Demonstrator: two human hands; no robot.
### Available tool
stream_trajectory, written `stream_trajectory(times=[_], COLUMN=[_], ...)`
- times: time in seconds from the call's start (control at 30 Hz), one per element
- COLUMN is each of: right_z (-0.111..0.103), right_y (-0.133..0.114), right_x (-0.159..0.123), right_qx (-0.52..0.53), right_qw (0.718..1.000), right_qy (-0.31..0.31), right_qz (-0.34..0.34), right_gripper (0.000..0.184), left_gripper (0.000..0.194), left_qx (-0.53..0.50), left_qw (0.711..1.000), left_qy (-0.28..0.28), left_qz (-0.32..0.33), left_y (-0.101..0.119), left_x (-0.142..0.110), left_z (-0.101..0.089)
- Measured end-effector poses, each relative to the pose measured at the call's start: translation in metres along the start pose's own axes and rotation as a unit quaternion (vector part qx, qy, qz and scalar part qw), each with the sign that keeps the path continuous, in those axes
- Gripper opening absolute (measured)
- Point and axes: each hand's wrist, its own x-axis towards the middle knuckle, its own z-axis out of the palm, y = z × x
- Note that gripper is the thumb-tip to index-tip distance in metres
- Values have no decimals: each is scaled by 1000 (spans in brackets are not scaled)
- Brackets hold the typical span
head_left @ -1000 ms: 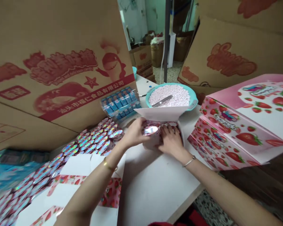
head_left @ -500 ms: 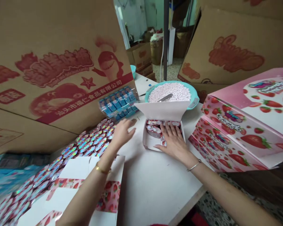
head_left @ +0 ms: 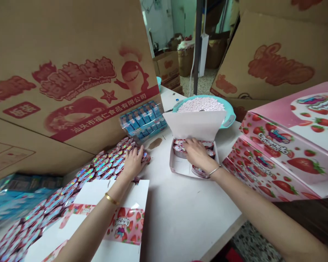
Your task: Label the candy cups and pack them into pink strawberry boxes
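My left hand rests on a row of small oval packs with shiny, rainbow-coloured tops, its fingers apart and reaching over them. My right hand is inside an open white carton, with its fingers bent down around an oval pack in the back rows; the fingertips are partly hidden. Other oval packs stand in the carton's back half, and a single pack is by its front wall, under my right wrist. The carton's lid stands up at the back.
Behind the carton is a turquoise basin of pale pellets. Strawberry-printed boxes are stacked on the right. An open strawberry-printed carton lies under my left forearm. Blue packs lean against a large cardboard box.
My left hand has moved down onto the oval packs. My right hand has gone from lying flat to bent fingers, further back and left in the carton. The view has shifted slightly.
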Motion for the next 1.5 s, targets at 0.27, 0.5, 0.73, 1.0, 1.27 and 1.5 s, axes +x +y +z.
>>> stream_trajectory(times=[0.27,0.5,0.73,1.0,1.27,1.5], right_z=[8,21,17,11,54,44], right_y=[1,-2,-6,7,30,15], right_x=[-66,-82,-82,-115,-114,-173], right_qx=[26,-39,-5,143,468,488], right_qw=[993,992,995,964,846,852], right_qy=[85,104,95,214,206,161], right_qz=[-81,-60,-2,60,154,103], right_gripper=[29,16,8,51,59,54], left_gripper=[84,86,72,94,97,101], left_qx=[-302,-356,-186,-126,-179,-200], left_qw=[949,894,916,965,981,980], left_qy=[89,16,-39,1,-33,2], left_qz=[25,272,353,229,68,5], left_y=[15,103,130,147,162,177], left_x=[-7,23,40,10,-27,-120], left_z=[-69,-101,-83,-39,-37,-35])
